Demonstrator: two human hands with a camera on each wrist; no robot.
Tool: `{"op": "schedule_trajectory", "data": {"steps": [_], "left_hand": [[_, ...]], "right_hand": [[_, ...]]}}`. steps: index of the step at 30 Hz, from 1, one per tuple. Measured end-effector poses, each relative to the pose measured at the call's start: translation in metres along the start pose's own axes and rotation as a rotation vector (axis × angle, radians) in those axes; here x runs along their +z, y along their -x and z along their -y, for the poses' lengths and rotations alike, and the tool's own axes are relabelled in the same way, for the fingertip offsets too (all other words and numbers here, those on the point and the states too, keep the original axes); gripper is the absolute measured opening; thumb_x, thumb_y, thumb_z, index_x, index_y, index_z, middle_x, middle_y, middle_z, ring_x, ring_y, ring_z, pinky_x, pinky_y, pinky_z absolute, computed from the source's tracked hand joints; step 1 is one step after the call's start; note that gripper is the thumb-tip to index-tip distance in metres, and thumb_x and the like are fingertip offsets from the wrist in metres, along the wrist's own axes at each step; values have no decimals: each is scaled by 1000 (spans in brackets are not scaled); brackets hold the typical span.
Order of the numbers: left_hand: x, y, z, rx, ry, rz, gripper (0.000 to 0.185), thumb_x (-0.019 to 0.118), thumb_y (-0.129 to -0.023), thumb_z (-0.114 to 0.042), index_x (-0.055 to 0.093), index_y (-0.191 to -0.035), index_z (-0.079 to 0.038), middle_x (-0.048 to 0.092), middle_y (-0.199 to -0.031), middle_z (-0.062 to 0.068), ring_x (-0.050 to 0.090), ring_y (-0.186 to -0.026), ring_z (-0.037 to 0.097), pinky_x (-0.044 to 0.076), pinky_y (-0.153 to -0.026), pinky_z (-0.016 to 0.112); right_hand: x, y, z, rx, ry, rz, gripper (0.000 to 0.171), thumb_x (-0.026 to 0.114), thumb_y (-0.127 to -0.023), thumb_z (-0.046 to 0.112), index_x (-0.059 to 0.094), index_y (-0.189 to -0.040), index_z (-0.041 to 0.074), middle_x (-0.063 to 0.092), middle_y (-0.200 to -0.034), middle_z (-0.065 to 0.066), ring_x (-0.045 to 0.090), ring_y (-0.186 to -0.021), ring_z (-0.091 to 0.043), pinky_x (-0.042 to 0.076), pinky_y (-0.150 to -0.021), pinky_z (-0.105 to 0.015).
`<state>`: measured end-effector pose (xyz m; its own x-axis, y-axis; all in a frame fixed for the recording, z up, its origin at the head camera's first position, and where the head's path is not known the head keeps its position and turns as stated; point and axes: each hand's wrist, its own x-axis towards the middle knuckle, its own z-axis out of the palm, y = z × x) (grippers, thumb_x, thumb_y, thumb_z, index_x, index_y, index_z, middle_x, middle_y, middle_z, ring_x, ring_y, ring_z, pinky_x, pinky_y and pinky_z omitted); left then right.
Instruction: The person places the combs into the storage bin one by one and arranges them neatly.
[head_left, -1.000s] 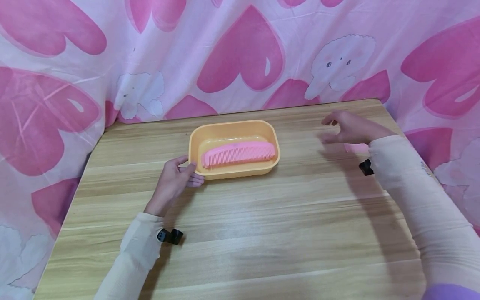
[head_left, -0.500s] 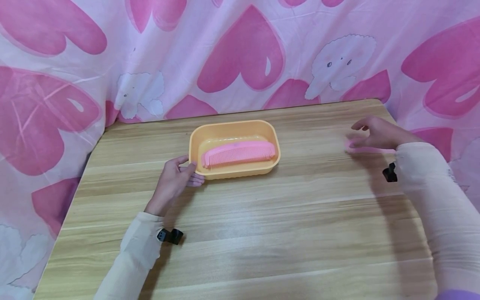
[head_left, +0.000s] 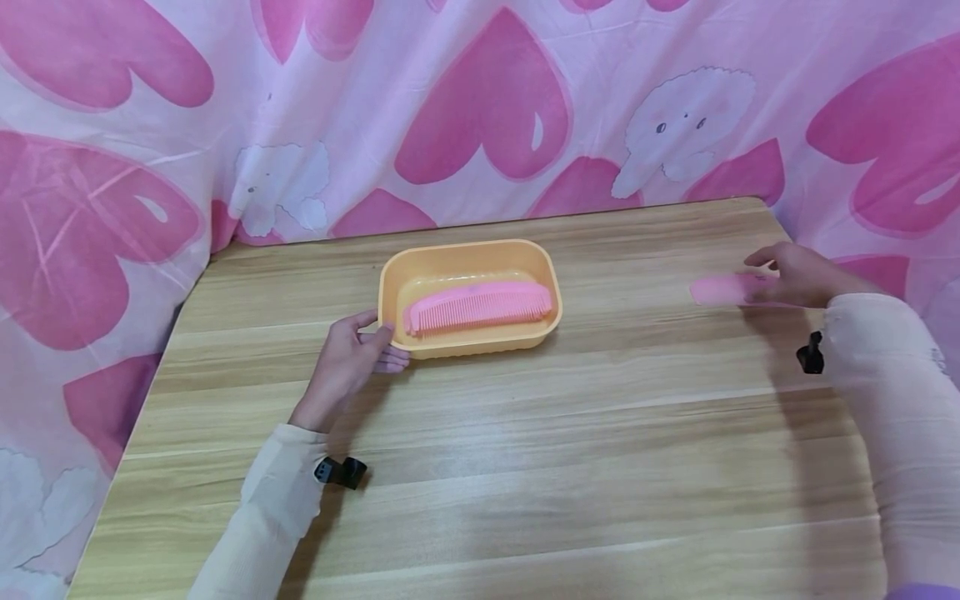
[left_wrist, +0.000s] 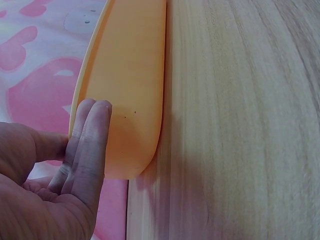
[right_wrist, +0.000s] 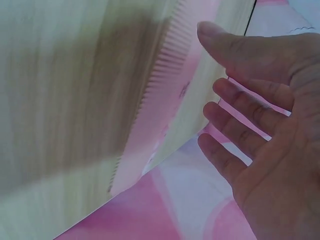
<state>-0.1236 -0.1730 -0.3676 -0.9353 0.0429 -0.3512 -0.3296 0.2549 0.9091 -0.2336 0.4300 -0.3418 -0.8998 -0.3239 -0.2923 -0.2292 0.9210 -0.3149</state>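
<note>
A yellow-orange plastic tray (head_left: 471, 343) with rounded corners stands on the table, a pink comb (head_left: 480, 307) lying inside it. My left hand (head_left: 341, 362) grips the tray's near left corner, thumb at the rim and fingers against the outer wall; the left wrist view shows the fingers (left_wrist: 90, 145) on that wall. At the right, a second pink comb (head_left: 720, 290) lies flat on the table. Over it hovers my right hand (head_left: 798, 275), fingers spread and loosely bent, hiding part of it. In the right wrist view, a gap shows between the fingertips and the toothed comb (right_wrist: 155, 110).
The wood-grain table (head_left: 480, 467) ends at the back and right against a pink heart-print cloth (head_left: 480, 108). The right-hand comb lies near the table's right edge. Each wrist wears a small black camera mount.
My right hand has moved rightward and slightly nearer, from left of the right-hand comb to above it, uncovering the comb's left end. The left hand and tray have stayed in place.
</note>
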Motion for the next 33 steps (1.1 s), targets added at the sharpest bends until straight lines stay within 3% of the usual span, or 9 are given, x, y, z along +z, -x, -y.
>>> {"op": "schedule_trajectory", "data": {"steps": [4,7,11,14,17,21,28,33], "left_hand": [[0,0,0,-5,6,-3,48,47,-108,-15,39,-152,1,75,-92,20,76,-83,30,65,-77,38],[0,0,0,2,3,-2,48,48,-108,-15,39,-152,2,75,-92,20,76,-81,28,65,-76,38],[0,-1,0,-1,-4,-5,48,48,-108,-16,40,-151,2,75,-92,19,76,-81,28,65,-76,37],[1,-1,-1,-15,-6,-10,47,48,-107,-16,41,-151,1,75,-92,18,76,-84,30,65,-77,38],[1,-1,-2,-20,-12,-10,47,47,-107,-15,41,-152,0,75,-92,18,76,-84,30,65,-77,38],[1,-2,-2,-26,-13,-13,47,47,-108,-16,41,-152,0,75,-92,18,76,-81,26,65,-76,37],[0,-2,-2,-35,-9,-11,48,48,-108,-18,40,-152,-1,75,-92,18,76,-82,26,65,-77,38],[0,-2,-3,-37,-2,-14,48,48,-108,-18,40,-152,0,75,-92,19,76,-79,24,65,-77,39]], "right_hand": [[1,3,-8,0,8,-4,52,76,-82,1,53,-120,-26,58,-114,-45,58,-103,-59,55,-87,-61],[3,6,-13,4,21,-19,54,80,-78,2,55,-117,-25,61,-111,-42,61,-96,-52,59,-77,-48],[4,9,-20,31,37,-24,58,83,-74,4,55,-116,-26,62,-105,-41,60,-89,-45,56,-70,-42],[6,11,-23,63,19,3,56,78,-77,0,52,-117,-28,59,-103,-43,56,-86,-43,54,-68,-42],[8,12,-25,105,-36,32,51,69,-81,-5,48,-120,-30,57,-101,-44,52,-80,-38,48,-60,-34],[13,14,-28,105,-88,38,49,59,-76,-12,49,-121,-30,55,-99,-43,50,-79,-36,43,-53,-27],[13,10,-29,64,-36,39,52,70,-76,-10,53,-123,-25,55,-110,-46,53,-86,-40,45,-59,-28],[12,4,-23,39,-10,41,55,78,-77,-6,56,-124,-22,61,-102,-37,53,-86,-36,45,-60,-25]]}}
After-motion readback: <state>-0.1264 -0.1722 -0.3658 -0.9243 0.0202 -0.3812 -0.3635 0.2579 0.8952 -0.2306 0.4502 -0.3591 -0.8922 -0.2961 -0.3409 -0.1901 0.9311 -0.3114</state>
